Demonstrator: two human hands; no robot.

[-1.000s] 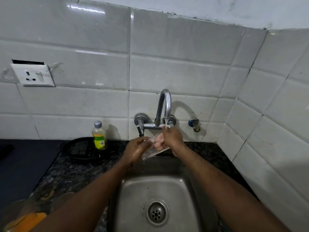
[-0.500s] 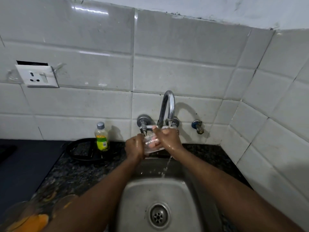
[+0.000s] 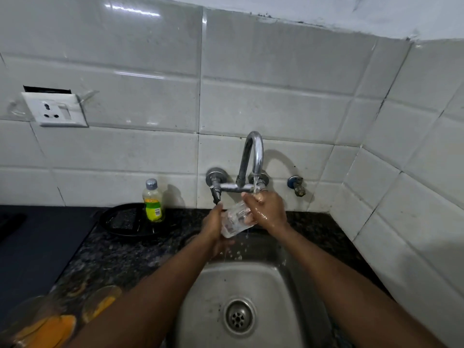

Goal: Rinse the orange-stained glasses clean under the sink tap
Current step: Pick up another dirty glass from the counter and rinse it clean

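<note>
Far left, on the wall: a white socket [image 3: 55,113]. Bottom left, at the desk [image 3: 120,254] edge: two glasses with orange residue [image 3: 47,322], blurred. Further back on the desk, a black tray [image 3: 130,222] with a yellow-green bottle [image 3: 153,200] standing at its right side.

Centre: the left hand [image 3: 214,228] grips the lower end of a clear glass [image 3: 234,219], fingers wrapped around it. The glass is tilted, held above the back edge of the sink [image 3: 251,297], just below the tap [image 3: 252,156]. The right hand [image 3: 267,209] covers the upper end of the glass, fingers curled onto it; skin is wet. A thin stream of water falls from the spout onto the right hand; droplets scatter below the glass. The drain [image 3: 239,316] sits in the basin. Right of the tap, a small valve [image 3: 297,185] on the wall.
</note>
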